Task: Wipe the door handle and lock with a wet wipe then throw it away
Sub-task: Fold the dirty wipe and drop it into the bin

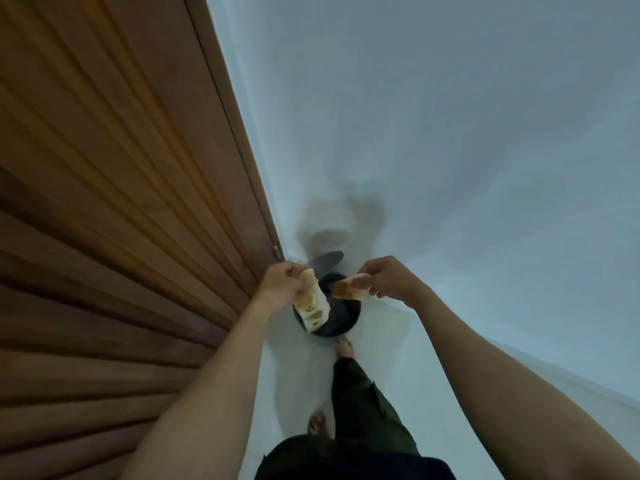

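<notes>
- We look down from the head camera at two bare arms that reach forward over a small dark bin [343, 317] on the white floor [388, 375].
- The left hand [280, 284] has its grip closed on a wipe [313, 306]: the fingers are curled around the top end, and the rest hangs down in front of the bin's left rim.
- This wipe is white with brown stains on it.
- The right hand [384, 277] pinches a second piece [348, 288] between the thumb and the fingers, so its grip is closed too.
- This piece also has brown stains, and it points to the left, above the open mouth of the bin.
- The two pieces are near each other but apart; we cannot tell if they are one torn wipe or two wipes.
- The bin's lid [327, 259] stands tilted up behind the hands, and a dark liner shows inside the bin.
- The bin stands in the corner, just beside the brown wooden door [104, 202] on the left and near the white wall [450, 133].
- A bare foot [344, 346] is just beside the front of the bin, and the other foot [317, 422] is further back.
- The person wears dark green trousers [367, 410].
</notes>
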